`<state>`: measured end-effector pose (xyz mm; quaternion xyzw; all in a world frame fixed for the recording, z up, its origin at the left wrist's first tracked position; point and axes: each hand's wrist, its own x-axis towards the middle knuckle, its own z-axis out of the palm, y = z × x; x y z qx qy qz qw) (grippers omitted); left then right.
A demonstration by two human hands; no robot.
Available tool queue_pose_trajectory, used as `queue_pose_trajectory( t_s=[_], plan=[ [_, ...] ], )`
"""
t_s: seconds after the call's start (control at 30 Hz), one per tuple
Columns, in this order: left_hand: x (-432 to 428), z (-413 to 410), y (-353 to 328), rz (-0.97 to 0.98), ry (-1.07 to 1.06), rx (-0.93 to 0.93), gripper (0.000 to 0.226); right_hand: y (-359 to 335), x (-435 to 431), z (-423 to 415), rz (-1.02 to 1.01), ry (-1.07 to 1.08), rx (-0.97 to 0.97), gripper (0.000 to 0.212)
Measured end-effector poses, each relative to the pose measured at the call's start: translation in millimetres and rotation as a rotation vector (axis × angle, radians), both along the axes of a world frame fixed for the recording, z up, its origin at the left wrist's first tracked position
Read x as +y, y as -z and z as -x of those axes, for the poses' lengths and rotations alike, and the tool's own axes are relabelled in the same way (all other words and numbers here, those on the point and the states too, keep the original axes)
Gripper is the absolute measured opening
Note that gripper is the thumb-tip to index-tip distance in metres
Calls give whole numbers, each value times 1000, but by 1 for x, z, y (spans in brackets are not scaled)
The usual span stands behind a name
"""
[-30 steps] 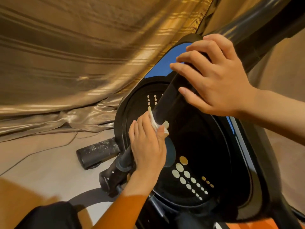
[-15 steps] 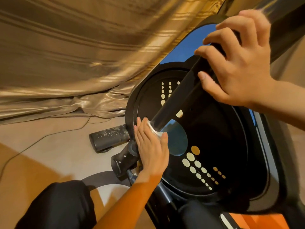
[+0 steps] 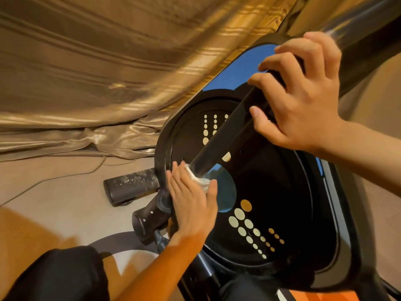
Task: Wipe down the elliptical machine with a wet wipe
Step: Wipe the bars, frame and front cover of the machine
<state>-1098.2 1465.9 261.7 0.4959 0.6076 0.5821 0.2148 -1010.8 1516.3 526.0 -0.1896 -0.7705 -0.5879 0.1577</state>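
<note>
A black elliptical machine fills the right half of the view, its round flywheel cover [image 3: 271,192] dotted with pale circles. A black bar [image 3: 223,140] slants across the cover from upper right to lower left. My left hand [image 3: 193,203] wraps a white wet wipe [image 3: 198,178] around the lower end of this bar, fingers and thumb curled round it. My right hand [image 3: 301,101] grips the upper part of the same bar, fingers curled over it.
A shiny gold curtain [image 3: 108,72] hangs at left and pools on the beige floor [image 3: 54,203]. A dusty black foot tube [image 3: 132,185] and a black pivot joint [image 3: 152,218] sit at the machine's base. A thin cable [image 3: 65,177] runs along the floor. My dark-clad knee [image 3: 60,276] is at lower left.
My left hand has slid the wipe down the bar toward its lower end. The view has shifted with my head, while my right hand keeps its grip on the upper bar.
</note>
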Motion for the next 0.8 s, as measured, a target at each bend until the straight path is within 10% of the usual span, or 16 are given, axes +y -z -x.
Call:
queue_pose_trajectory(
  t_s=[0.2,0.43,0.8],
  plan=[
    [17,3,-7,-281,-24,234,74,1,2,-1,-2,14,8,46],
    [3,13,50,196,91,-3,85,3,0,0,8,20,29,45],
    [33,21,-151,-612,16,418,88,-25,-2,-15,130,1,-191,51]
  ],
)
